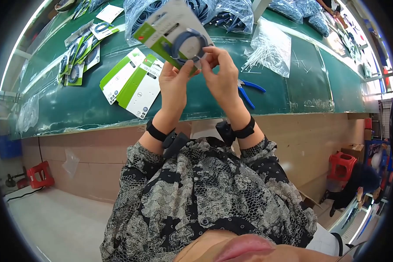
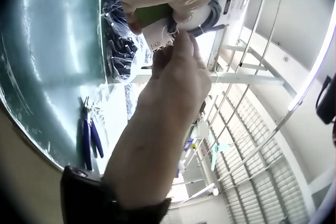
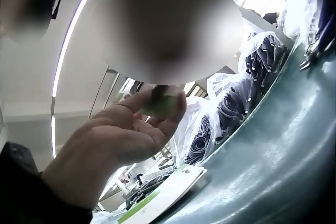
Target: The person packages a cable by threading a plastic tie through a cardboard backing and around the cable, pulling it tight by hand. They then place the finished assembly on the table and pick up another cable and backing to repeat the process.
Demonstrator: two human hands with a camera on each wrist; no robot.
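Note:
A green-and-white packaging card with a coiled blue-grey cable on its front is held up over the table, tilted. My left hand grips its lower edge, thumb on the front. With thumb and index finger, my right hand pinches at the cable's lower right part. In the left wrist view, a thin white tie shows on the cable close to the right fingertips. From the right wrist view, the left hand has its fingers behind the card's green end; a blurred area hides the rest.
Two flat cards lie left of the hands, with a pile of carded cables farther left. Blue-handled pliers rest on the right, below a bag of white cable ties. Bags of cables line the back.

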